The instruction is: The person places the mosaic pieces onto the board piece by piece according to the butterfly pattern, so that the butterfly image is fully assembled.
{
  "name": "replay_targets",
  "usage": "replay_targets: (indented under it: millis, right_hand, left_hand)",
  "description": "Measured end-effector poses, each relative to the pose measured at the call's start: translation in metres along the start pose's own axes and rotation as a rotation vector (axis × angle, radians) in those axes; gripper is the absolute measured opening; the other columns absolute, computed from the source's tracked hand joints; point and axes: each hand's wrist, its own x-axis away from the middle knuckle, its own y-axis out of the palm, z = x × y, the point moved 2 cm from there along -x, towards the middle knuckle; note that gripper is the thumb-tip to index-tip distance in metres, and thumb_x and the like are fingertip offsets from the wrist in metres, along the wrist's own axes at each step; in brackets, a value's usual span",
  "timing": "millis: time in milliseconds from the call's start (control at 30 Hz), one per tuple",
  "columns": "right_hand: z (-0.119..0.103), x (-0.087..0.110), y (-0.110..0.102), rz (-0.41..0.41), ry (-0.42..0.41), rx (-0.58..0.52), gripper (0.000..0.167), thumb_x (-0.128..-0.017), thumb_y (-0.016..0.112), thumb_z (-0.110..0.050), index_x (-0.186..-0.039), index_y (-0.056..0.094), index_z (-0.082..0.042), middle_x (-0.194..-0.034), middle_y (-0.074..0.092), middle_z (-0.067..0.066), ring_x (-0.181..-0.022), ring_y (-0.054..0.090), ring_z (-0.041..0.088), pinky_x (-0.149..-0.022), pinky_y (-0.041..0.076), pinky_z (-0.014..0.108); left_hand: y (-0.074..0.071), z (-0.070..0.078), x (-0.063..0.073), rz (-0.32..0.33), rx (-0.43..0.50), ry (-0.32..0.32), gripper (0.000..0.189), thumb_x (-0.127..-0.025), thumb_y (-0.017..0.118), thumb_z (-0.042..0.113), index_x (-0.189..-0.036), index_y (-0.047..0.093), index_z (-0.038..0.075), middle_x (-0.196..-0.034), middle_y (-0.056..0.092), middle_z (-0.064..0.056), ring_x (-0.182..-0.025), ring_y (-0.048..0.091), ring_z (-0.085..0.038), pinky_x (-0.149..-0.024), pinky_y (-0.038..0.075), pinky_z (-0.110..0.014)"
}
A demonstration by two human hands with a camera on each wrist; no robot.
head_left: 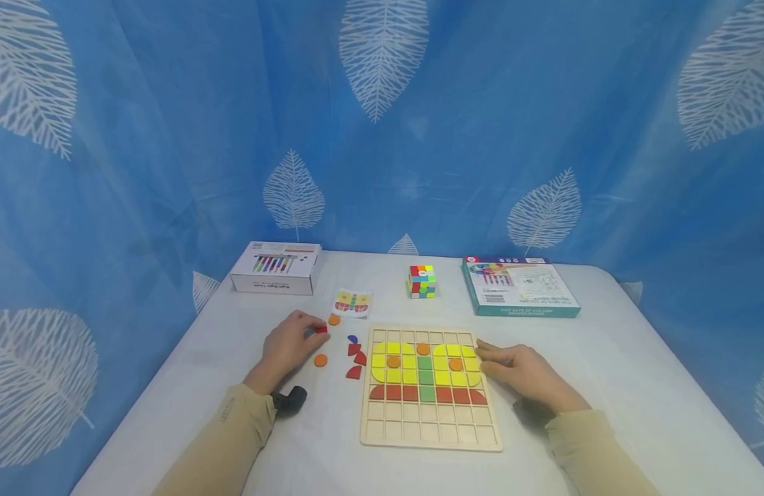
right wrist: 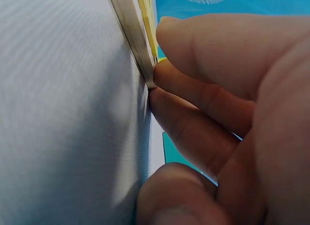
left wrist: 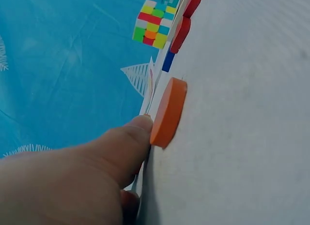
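Note:
My left hand (head_left: 290, 344) is low over the left of the table, its thumb and fingertips pinching a small red piece (head_left: 322, 330). Orange discs (head_left: 320, 360) lie close to it, one beyond the fingertips and one nearer me; an orange disc (left wrist: 170, 111) stands out beside the thumb in the left wrist view. The fingers of my right hand (head_left: 525, 372) touch the right edge of a wooden grid board (head_left: 431, 432), thumb close over that edge. Yellow pieces (head_left: 409, 376), a green column (head_left: 426, 378), orange discs and a red row (head_left: 410, 393) fill part of its grid.
Between left hand and board lie red pieces (head_left: 353, 373) and a blue half-round piece (head_left: 353, 339). A pattern card (head_left: 352, 303) lies behind them. Farther back stand a puzzle cube (head_left: 422, 282), a white box (head_left: 276, 269) and a flat teal-edged box (head_left: 521, 288).

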Motion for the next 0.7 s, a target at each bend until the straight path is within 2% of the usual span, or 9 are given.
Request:
replay_targets:
  millis: [267,433,567,633,700]
  right_hand:
    - [-0.001,0.001,0.001,0.015,-0.020,0.006,0.046,-0.093,0.070,-0.051,-0.133,0.070,-0.028,-0.154,0.052,-0.008,-0.151,0.033,0.040,-0.117,0.026,0.068]
    - [-0.001,0.001,0.000,0.020,-0.014,0.004,0.046,-0.093,0.071,-0.050,-0.133,0.070,-0.027,-0.153,0.052,-0.007,-0.151,0.033,0.040,-0.116,0.027,0.068]
    - [-0.002,0.001,-0.001,0.016,-0.010,0.002,0.047,-0.093,0.071,-0.051,-0.133,0.070,-0.028,-0.154,0.052,-0.008,-0.151,0.033,0.040,-0.116,0.027,0.069]
    - [-0.002,0.001,-0.001,0.014,-0.007,0.002,0.047,-0.093,0.071,-0.051,-0.133,0.070,-0.028,-0.154,0.052,-0.008,-0.151,0.033,0.040,-0.116,0.027,0.069]
    - [-0.002,0.001,-0.002,0.013,-0.007,0.005,0.047,-0.093,0.071,-0.052,-0.134,0.070,-0.029,-0.154,0.052,-0.008,-0.151,0.033,0.040,-0.116,0.027,0.070]
  left_hand:
    - [-0.002,0.001,0.002,-0.024,0.009,0.008,0.033,-0.091,0.080,0.032,-0.117,0.071,0.015,-0.121,0.066,-0.006,-0.114,0.064,-0.027,-0.099,0.053,-0.049]
    - [-0.003,0.002,0.005,-0.038,0.036,0.001,0.033,-0.090,0.081,0.034,-0.116,0.071,0.017,-0.118,0.067,-0.003,-0.109,0.064,-0.024,-0.095,0.055,-0.047]
    - [-0.006,0.013,0.015,-0.048,0.065,-0.003,0.031,-0.088,0.083,0.036,-0.112,0.070,0.021,-0.113,0.066,0.002,-0.097,0.061,-0.017,-0.086,0.056,-0.041]
    - [-0.008,0.024,0.025,-0.061,0.067,0.037,0.030,-0.086,0.084,0.036,-0.109,0.071,0.023,-0.108,0.066,0.005,-0.089,0.059,-0.013,-0.081,0.055,-0.035]
    - [-0.009,0.037,0.035,-0.095,0.062,0.111,0.029,-0.084,0.086,0.036,-0.106,0.071,0.025,-0.104,0.065,0.009,-0.084,0.057,-0.010,-0.077,0.054,-0.031]
